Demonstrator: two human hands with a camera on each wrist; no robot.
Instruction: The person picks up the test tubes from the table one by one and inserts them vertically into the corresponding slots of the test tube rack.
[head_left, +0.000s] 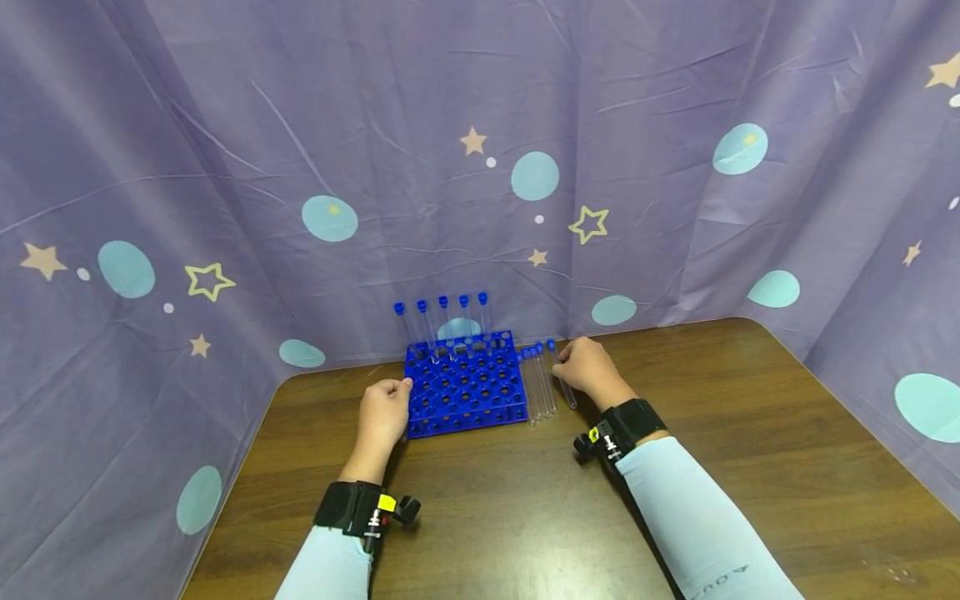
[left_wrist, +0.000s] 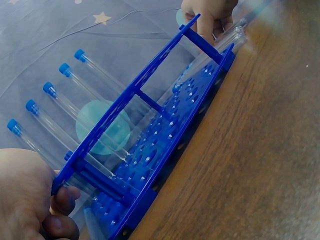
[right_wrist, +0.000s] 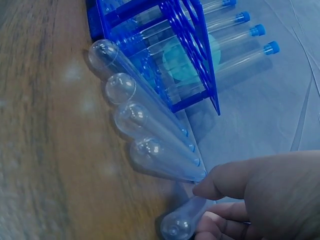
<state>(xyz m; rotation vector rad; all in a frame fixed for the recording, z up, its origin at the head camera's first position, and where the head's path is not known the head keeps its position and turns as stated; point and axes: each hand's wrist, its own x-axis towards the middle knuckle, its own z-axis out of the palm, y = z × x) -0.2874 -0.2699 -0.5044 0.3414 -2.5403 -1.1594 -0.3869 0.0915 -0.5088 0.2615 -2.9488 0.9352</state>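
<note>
A blue test tube rack point(head_left: 467, 392) stands on the table against the curtain. My left hand point(head_left: 385, 410) grips its left end, fingers curled round the top plate's edge point(left_wrist: 62, 180) in the left wrist view. Several clear test tubes point(head_left: 443, 321) with blue caps stand upright along the rack's back row. Right of the rack, more capped tubes point(right_wrist: 165, 160) lie side by side, rounded ends towards me. Slightly apart from them, my right hand point(head_left: 590, 367) pinches one test tube point(right_wrist: 180, 223) between thumb and fingers near its cap; the hand hides part of that tube.
The brown wooden table point(head_left: 487, 517) reaches back to a purple curtain point(head_left: 420, 167) with stars and blue spots. This curtain also hangs at both sides. Each wrist wears a black strap point(head_left: 348, 507) with a small camera.
</note>
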